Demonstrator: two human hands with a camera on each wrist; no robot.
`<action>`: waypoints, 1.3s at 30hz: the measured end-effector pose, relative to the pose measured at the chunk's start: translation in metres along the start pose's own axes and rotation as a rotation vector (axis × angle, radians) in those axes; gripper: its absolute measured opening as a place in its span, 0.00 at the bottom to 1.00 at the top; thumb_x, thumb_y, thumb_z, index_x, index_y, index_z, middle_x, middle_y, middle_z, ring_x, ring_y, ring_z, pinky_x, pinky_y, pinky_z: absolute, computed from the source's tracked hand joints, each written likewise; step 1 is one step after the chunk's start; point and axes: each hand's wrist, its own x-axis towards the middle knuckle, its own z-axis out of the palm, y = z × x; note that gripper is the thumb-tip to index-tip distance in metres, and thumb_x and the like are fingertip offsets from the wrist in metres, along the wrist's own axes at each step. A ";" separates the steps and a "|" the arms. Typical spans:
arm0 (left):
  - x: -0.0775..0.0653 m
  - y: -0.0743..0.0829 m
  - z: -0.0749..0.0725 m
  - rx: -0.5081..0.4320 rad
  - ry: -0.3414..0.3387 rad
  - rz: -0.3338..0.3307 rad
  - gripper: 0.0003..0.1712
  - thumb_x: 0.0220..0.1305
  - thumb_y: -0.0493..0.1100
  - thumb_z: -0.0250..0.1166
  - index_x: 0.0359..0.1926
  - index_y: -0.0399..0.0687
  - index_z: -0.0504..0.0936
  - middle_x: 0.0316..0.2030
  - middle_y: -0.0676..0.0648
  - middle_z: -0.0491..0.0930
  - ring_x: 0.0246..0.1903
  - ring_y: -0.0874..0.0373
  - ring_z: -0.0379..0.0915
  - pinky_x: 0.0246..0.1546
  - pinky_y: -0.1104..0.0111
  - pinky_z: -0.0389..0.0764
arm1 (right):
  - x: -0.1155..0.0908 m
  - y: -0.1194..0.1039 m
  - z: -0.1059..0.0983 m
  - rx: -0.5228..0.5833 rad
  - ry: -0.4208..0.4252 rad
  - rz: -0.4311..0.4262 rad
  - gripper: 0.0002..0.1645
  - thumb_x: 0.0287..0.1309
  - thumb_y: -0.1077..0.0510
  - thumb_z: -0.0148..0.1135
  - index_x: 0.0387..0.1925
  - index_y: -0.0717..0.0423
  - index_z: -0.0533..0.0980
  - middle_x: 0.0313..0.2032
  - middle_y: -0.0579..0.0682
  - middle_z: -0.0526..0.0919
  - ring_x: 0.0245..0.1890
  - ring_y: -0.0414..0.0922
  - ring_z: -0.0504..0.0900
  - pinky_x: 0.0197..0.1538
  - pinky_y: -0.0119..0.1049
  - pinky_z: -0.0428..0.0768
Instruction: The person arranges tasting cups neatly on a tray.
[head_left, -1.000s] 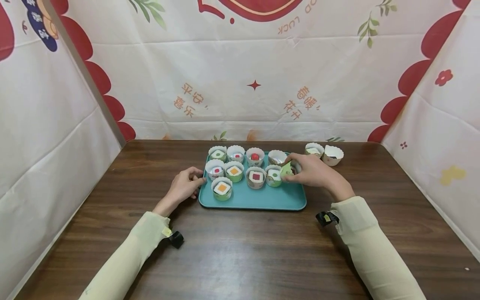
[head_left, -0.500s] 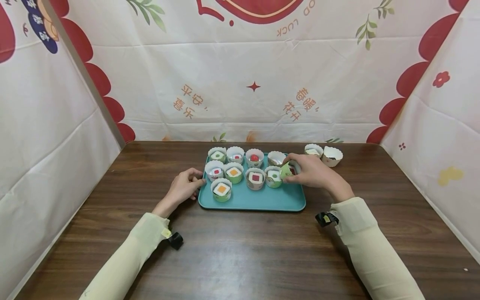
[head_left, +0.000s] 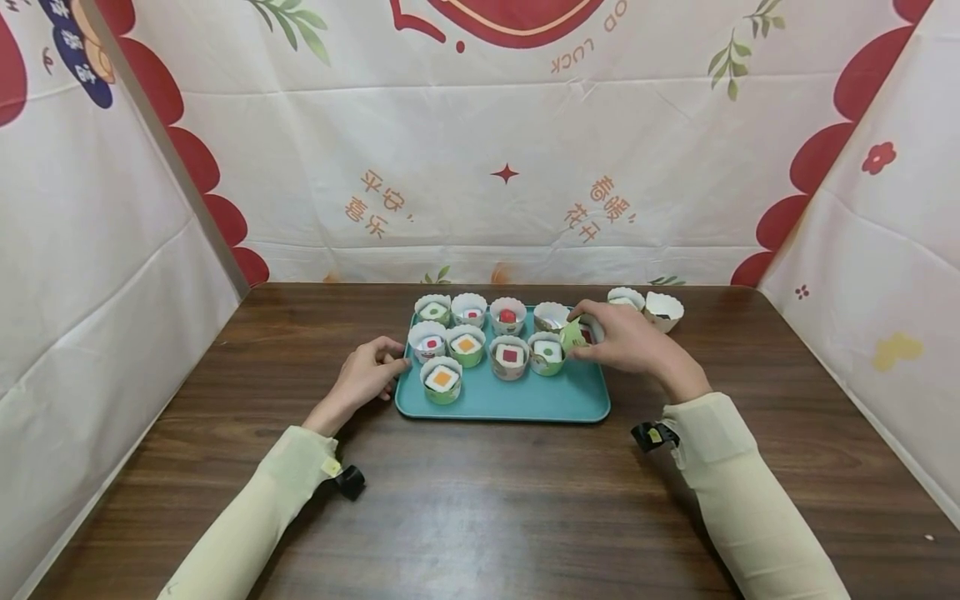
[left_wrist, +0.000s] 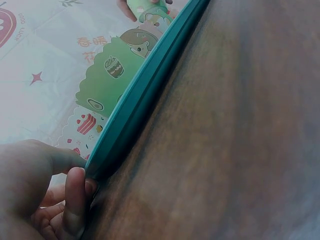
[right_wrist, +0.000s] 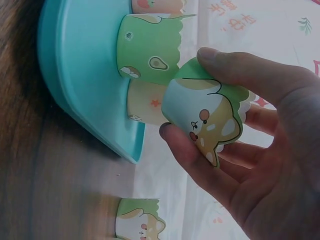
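A teal tray (head_left: 517, 404) lies on the table, bearing several scalloped paper baking cups with small mock cakes in them. My left hand (head_left: 367, 371) pinches the tray's left edge; the left wrist view shows thumb and fingers right at the rim. My right hand (head_left: 622, 337) holds a green paper baking cup (right_wrist: 202, 110) with an animal face on it, tilted over the tray's right part. In the right wrist view thumb and finger grip it from opposite sides. Near it are a cup with a green-dotted white piece (head_left: 547, 353) and one with a red-centred piece (head_left: 510, 357).
Two more paper cups stand behind my right hand, off the tray: a green one (head_left: 626, 298) and a pale one (head_left: 664, 312). Brown wooden table (head_left: 465, 517) extends in front of the tray. A white printed cloth (head_left: 450, 142) hangs behind and at both sides.
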 end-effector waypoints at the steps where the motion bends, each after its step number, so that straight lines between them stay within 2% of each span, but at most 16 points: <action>1: 0.000 0.000 0.000 0.000 -0.001 0.000 0.20 0.71 0.48 0.67 0.59 0.46 0.80 0.31 0.47 0.81 0.21 0.57 0.77 0.22 0.64 0.85 | 0.000 -0.001 -0.001 -0.001 0.004 -0.002 0.33 0.57 0.48 0.77 0.60 0.55 0.76 0.32 0.51 0.80 0.31 0.46 0.75 0.33 0.39 0.75; 13: 0.000 -0.001 0.000 0.005 0.002 0.006 0.20 0.71 0.49 0.67 0.59 0.47 0.80 0.31 0.47 0.82 0.22 0.56 0.78 0.23 0.64 0.85 | -0.003 -0.008 -0.006 0.006 0.063 -0.018 0.33 0.57 0.45 0.77 0.61 0.51 0.76 0.31 0.49 0.80 0.30 0.46 0.75 0.35 0.39 0.75; 22: 0.001 -0.001 0.000 -0.001 0.001 0.006 0.20 0.71 0.48 0.67 0.59 0.47 0.81 0.30 0.47 0.81 0.22 0.56 0.78 0.22 0.64 0.85 | -0.004 -0.021 -0.008 0.029 0.092 -0.060 0.34 0.55 0.46 0.79 0.59 0.52 0.77 0.35 0.49 0.83 0.32 0.46 0.76 0.38 0.40 0.76; 31: 0.000 -0.001 0.001 0.005 0.002 0.005 0.20 0.70 0.49 0.67 0.59 0.47 0.81 0.30 0.47 0.82 0.21 0.56 0.77 0.22 0.64 0.85 | -0.003 -0.033 -0.004 0.097 0.099 -0.104 0.32 0.53 0.50 0.80 0.58 0.52 0.78 0.44 0.50 0.85 0.37 0.47 0.77 0.41 0.41 0.77; 39: 0.002 -0.001 0.001 0.019 0.008 0.001 0.19 0.71 0.49 0.66 0.58 0.48 0.80 0.30 0.48 0.81 0.21 0.56 0.77 0.23 0.64 0.85 | -0.003 -0.052 0.004 0.064 0.095 -0.165 0.33 0.52 0.52 0.81 0.59 0.52 0.78 0.49 0.52 0.84 0.41 0.47 0.79 0.44 0.43 0.79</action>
